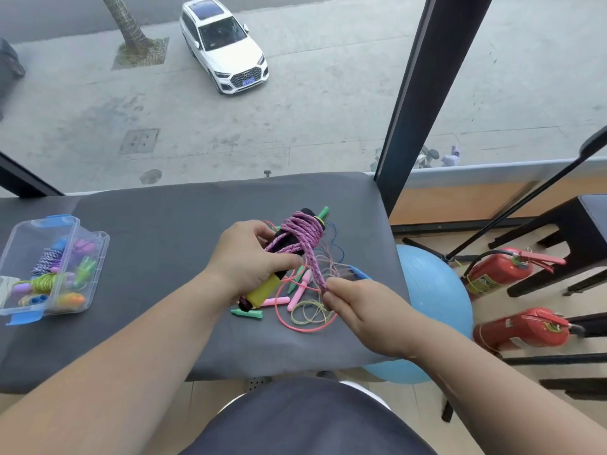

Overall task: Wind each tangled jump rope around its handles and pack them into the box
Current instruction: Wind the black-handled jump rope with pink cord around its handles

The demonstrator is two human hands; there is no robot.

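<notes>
purple rope [303,231] wraps the handles [262,290] gripped by the left hand [249,261]; right hand [354,307] pinches its tail just beside, where loose cords [308,315] may snag.

The left grip [249,261] and the wound purple rope [305,231] cover the middle of the black-and-yellow handle bundle [262,290] (one handle or two, I cannot tell). The right grip [358,310], pinching the rope's end, hides its fingertips and most of a blue handle [359,274] near the bench's [164,251] right edge. The picture's edge cuts off the box [100,254] at the bench's left.
</notes>
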